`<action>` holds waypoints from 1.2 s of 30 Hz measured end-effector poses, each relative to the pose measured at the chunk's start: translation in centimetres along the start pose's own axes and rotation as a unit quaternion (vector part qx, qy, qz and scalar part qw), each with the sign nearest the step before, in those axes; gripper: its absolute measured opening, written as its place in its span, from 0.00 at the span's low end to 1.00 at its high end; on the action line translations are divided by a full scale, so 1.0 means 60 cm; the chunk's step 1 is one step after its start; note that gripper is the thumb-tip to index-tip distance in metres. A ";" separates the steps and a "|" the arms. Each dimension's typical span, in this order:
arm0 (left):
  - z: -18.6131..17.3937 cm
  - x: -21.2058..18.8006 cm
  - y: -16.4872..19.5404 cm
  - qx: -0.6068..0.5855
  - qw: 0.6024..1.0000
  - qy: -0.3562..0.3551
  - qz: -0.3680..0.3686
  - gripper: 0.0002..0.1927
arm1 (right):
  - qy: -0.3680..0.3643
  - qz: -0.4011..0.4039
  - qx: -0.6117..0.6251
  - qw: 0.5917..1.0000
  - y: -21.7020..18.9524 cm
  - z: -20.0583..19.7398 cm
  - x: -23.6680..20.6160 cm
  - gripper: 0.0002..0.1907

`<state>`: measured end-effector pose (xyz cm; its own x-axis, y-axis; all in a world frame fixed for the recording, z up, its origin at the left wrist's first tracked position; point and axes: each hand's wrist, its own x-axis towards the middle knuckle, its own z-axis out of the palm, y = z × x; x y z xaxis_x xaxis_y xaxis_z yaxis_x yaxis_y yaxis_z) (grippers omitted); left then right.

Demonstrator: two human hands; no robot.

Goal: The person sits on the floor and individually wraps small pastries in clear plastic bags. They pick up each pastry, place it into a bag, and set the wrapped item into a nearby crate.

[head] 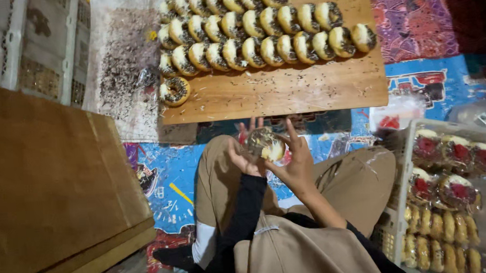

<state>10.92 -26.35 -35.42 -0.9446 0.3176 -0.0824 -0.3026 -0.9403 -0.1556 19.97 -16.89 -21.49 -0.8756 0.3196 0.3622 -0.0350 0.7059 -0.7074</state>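
Note:
I sit cross-legged on a patterned mat. Both hands hold one sprinkled doughnut in a clear plastic bag [265, 144] over my lap. My left hand [243, 156] cups it from the left, fingers curled round the bag. From the right, my right hand [295, 162] grips it with fingers spread upward. Ahead lies a wooden board [285, 90] with rows of chocolate-sprinkled doughnuts [259, 27] standing on edge, and one doughnut [174, 91] lying flat at its left end.
A white crate [407, 200] at my right holds bagged doughnuts [450, 170]. Stacked wooden boards [51, 185] fill the left side. Scattered sprinkles cover a plastic sheet [123, 71] left of the board. White crates [39, 47] stand at the far left.

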 end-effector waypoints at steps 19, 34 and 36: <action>0.158 -0.094 -0.090 0.263 0.955 -0.129 -0.050 0.37 | 0.123 -0.089 0.151 0.977 0.018 -0.041 -0.010 0.57; 0.142 -0.038 -0.052 0.150 0.982 -0.107 0.034 0.45 | -0.024 -0.077 0.143 0.986 0.035 -0.053 -0.005 0.56; 0.139 -0.038 -0.055 0.124 0.985 -0.117 0.012 0.44 | -0.091 -0.058 0.256 0.961 0.044 -0.050 -0.004 0.60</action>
<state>13.00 -24.97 -26.53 -0.9468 0.2850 0.1496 -0.2739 -0.9575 0.0906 21.51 -13.22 -21.63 -0.9195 0.1090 0.3776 -0.3289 0.3125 -0.8912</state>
